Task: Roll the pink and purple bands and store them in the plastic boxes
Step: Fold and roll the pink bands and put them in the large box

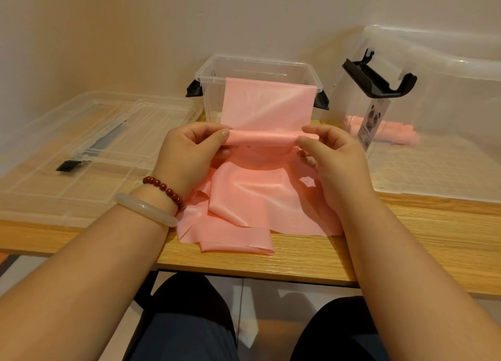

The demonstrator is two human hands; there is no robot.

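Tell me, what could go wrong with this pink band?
The left hand and right hand pinch only the roll's ends, so the pink band may roll crooked. Its far part hangs over the clear box rim; pulling might drag the box. Loose folds near the table edge could slip off.

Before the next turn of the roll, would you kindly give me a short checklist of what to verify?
1. Left hand pinches the left end of the roll: ok.
2. Right hand pinches the right end: ok.
3. Roll lies straight between the hands: ok.
4. Small box is open, with the lid set aside on the left: ok.
5. Pink band runs smooth into the roll: not ok. It drapes over the box's front rim and lies in loose folds on the table.
6. Room inside the small box: cannot tell, because the band hides much of it.
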